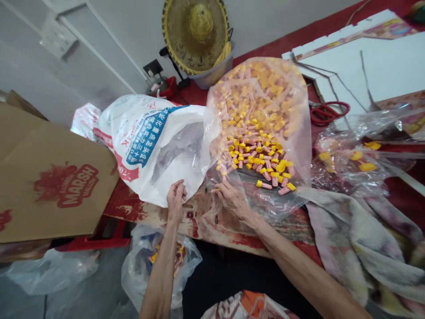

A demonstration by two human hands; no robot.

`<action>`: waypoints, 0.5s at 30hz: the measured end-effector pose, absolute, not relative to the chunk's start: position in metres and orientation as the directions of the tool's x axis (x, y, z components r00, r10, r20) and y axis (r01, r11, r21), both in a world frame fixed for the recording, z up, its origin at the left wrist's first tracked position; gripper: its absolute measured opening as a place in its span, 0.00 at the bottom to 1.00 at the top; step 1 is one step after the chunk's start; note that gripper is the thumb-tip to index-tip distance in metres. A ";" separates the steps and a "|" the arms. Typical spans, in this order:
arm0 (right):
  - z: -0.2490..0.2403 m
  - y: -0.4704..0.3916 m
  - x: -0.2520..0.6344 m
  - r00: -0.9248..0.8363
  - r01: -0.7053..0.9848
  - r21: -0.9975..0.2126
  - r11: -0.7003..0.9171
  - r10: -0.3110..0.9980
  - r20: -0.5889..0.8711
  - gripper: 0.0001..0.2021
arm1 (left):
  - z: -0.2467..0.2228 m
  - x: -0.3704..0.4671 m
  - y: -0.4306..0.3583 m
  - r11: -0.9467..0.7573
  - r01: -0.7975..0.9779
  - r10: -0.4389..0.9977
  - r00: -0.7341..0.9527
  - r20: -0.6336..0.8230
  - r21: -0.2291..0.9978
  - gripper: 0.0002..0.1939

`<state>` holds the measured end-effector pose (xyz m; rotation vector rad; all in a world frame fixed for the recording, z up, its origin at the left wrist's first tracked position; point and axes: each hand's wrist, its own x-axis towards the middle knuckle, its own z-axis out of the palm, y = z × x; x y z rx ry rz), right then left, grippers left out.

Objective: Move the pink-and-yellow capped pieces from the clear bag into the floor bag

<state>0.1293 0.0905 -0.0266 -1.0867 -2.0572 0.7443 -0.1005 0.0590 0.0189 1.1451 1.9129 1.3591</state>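
My left hand point(176, 197) is at the front lip of a white printed sack point(141, 137), its fingers curled; whether anything is pinched in them is hidden. The sack lies on its side with its mouth facing me and loose film inside. My right hand point(233, 199) reaches to the left front edge of a large clear plastic bag point(300, 133). Its fingertips are closed around a small tube with a yellow cap. Many similar tubes point(262, 159), filled with pink and white beads, spill from the bag's mouth.
A cardboard box point(56, 177) stands at left. Below the worn red tabletop point(206, 221) hangs a plastic bag point(133, 261) with colourful pieces. At right are a cloth point(348, 226), red-handled scissors point(328, 113), plastic packaging point(355, 164) and white cardboard point(358, 57). Behind stands a straw hat point(182, 40).
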 end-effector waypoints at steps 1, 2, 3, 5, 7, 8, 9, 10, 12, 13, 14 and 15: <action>-0.025 0.091 0.130 -0.393 0.408 -0.793 0.452 0.871 0.294 0.12 | 0.023 -0.095 0.049 0.142 0.328 0.889 -0.458 0.026 0.934 0.23; -0.023 0.092 0.130 -0.376 0.346 -0.842 0.415 0.883 0.280 0.12 | 0.027 -0.088 0.041 0.157 0.332 0.911 -0.413 -0.007 0.930 0.23; -0.021 0.092 0.131 -0.372 0.288 -0.880 0.379 0.891 0.261 0.12 | 0.030 -0.081 0.034 0.180 0.345 0.927 -0.372 -0.041 0.921 0.23; -0.016 0.091 0.132 -0.394 0.208 -0.927 0.311 0.894 0.211 0.11 | 0.032 -0.065 0.027 0.203 0.395 0.950 -0.303 -0.081 0.896 0.22; -0.013 0.090 0.133 -0.427 0.168 -0.950 0.265 0.888 0.172 0.11 | 0.032 -0.049 0.027 0.169 0.443 0.967 -0.246 -0.062 0.881 0.20; -0.013 0.089 0.133 -0.438 0.158 -0.954 0.254 0.884 0.163 0.10 | 0.031 -0.043 0.029 0.137 0.463 0.973 -0.228 -0.031 0.876 0.19; -0.013 0.089 0.133 -0.443 0.155 -0.954 0.257 0.881 0.165 0.10 | 0.029 -0.037 0.032 0.101 0.486 0.977 -0.213 0.006 0.868 0.18; -0.014 0.089 0.132 -0.438 0.159 -0.948 0.275 0.880 0.182 0.10 | 0.028 -0.033 0.034 0.065 0.518 0.979 -0.200 0.047 0.853 0.17; -0.016 0.091 0.132 -0.405 0.182 -0.921 0.345 0.880 0.250 0.12 | 0.026 -0.027 0.040 -0.007 0.617 0.980 -0.151 0.127 0.787 0.14; -0.017 0.092 0.132 -0.377 0.195 -0.904 0.381 0.880 0.290 0.13 | 0.025 -0.025 0.042 -0.047 0.673 0.980 -0.114 0.166 0.738 0.13; -0.017 0.093 0.132 -0.338 0.208 -0.889 0.408 0.883 0.326 0.15 | 0.024 -0.024 0.044 -0.086 0.724 0.977 -0.072 0.200 0.684 0.11; -0.016 0.094 0.133 -0.287 0.221 -0.881 0.417 0.892 0.350 0.16 | 0.023 -0.022 0.046 -0.123 0.766 0.973 -0.031 0.227 0.631 0.10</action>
